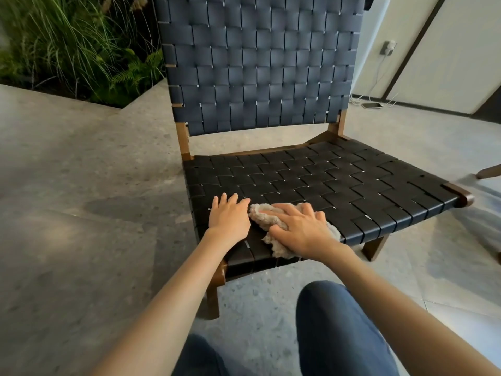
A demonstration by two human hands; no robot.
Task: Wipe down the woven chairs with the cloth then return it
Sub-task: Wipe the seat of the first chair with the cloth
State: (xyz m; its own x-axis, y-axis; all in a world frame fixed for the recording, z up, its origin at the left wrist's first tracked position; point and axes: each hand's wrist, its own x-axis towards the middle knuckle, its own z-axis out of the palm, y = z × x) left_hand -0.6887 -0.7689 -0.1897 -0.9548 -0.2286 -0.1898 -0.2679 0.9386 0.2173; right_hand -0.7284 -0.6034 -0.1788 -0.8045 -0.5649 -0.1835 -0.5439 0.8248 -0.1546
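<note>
A low chair (325, 180) with a wooden frame and a seat and back of black woven straps fills the middle of the head view. A crumpled beige cloth (267, 217) lies on the seat's front left part. My right hand (301, 226) lies flat on top of the cloth, fingers spread, pressing it against the straps. My left hand (229, 215) rests flat on the seat just left of the cloth, fingers straight, holding nothing. Part of the cloth is hidden under my right hand.
Grey stone floor (81, 213) surrounds the chair. A planter with tall grasses and ferns (81, 50) sits at the back left. A phone on a charging cable (372, 105) lies on the floor behind the chair. Another chair's wooden leg (488, 171) shows at the right edge. My knees are below.
</note>
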